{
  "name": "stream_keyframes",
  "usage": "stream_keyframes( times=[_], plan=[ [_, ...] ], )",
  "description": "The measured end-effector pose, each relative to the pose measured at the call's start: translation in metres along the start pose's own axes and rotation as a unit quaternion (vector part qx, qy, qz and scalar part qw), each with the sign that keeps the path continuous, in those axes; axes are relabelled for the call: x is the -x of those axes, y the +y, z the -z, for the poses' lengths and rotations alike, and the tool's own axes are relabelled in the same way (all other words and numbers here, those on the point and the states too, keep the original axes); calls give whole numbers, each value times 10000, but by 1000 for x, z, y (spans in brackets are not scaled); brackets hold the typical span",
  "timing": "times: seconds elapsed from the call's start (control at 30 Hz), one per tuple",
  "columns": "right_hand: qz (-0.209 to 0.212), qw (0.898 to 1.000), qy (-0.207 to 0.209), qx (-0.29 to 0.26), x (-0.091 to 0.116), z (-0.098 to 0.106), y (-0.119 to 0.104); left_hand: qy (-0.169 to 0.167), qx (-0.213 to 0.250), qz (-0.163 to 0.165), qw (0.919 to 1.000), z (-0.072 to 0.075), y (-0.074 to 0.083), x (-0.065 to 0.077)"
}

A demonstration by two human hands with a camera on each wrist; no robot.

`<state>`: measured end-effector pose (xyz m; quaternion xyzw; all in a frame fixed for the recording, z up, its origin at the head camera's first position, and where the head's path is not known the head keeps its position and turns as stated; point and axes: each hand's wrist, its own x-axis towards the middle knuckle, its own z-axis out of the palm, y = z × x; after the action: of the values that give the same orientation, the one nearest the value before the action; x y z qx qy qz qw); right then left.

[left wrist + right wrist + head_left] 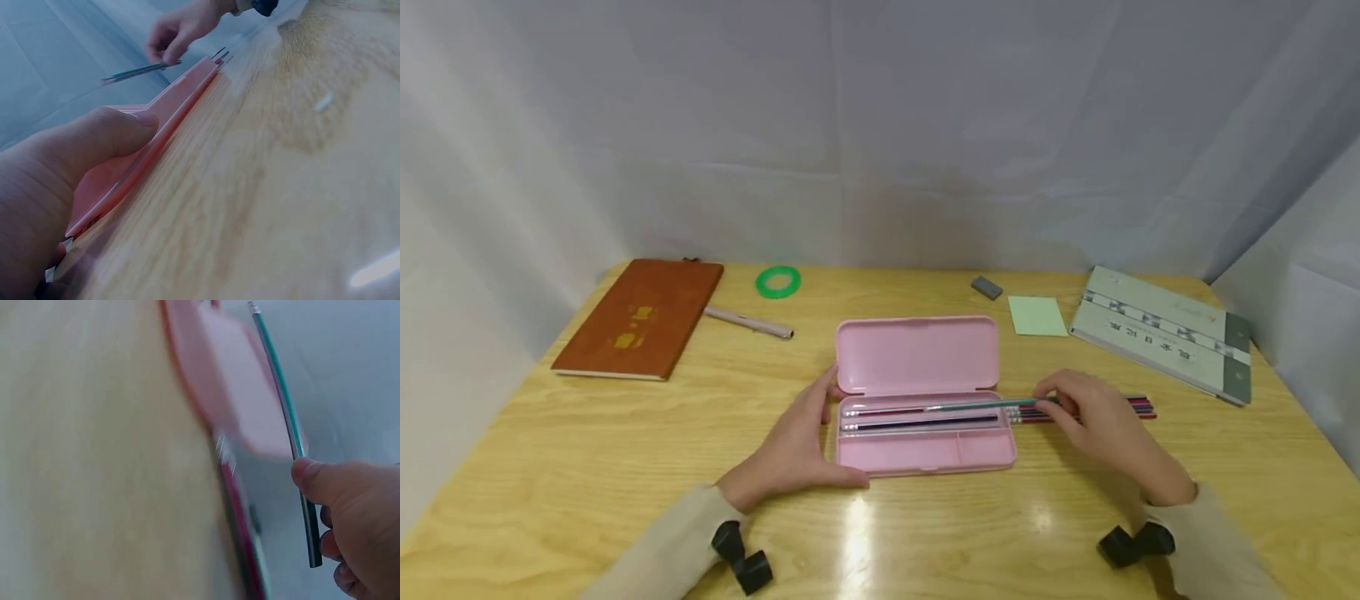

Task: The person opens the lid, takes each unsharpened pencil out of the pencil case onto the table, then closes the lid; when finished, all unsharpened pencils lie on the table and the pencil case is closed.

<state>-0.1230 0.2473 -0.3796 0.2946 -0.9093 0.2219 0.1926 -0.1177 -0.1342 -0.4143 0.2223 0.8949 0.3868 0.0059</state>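
A pink pencil case (897,454) lies on the table with its lid (917,354) tipped back. In its rear compartment lie a dark pencil (925,422) and a reddish pencil (883,412). My left hand (797,442) holds the case's left end, thumb along the front edge and fingers behind. Between thumb and fingers, my right hand (1086,417) pinches a green pencil (281,394) near its unsharpened end; its eraser end reaches over the case. Under that hand, beside the case's right end, lies a bunch of several pencils (1141,406), partly hidden.
At the back left are a brown notebook (643,321), a pen (748,322) and a green tape ring (760,283). Behind the case to the right are a grey eraser (987,288), green sticky notes (1037,316) and a pale book (1165,333). White cloth hangs behind the table.
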Motion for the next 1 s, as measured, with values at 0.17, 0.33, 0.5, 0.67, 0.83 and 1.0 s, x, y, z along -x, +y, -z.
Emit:
stream_keyframes(
  times=[0.17, 0.33, 0.5, 0.67, 0.83, 1.0],
  plan=[
    [-540, 9981, 102, 271, 43, 20, 27, 53, 68, -70, 9999, 0, -1, -1],
    [-880, 9955, 134, 316, 75, 35, 43, 45, 112, -116, 9999, -2, -2, -1],
    [-1271, 9915, -207, 181, 86, 37, 50, 1, 85, -66, 9999, -2, -2, -1],
    [-1572, 9866, -425, 126, 77, 33, 54, -6, 26, -30, 10000, -2, -2, -1],
    [-1304, 9892, -567, 342, 61, 26, 52, 107, -11, -69, 9999, 0, -3, 0],
    [-1584, 9774, -1334, 421, 51, 31, 51, 91, -1, -173, 9998, -1, -4, -2]
  ],
)
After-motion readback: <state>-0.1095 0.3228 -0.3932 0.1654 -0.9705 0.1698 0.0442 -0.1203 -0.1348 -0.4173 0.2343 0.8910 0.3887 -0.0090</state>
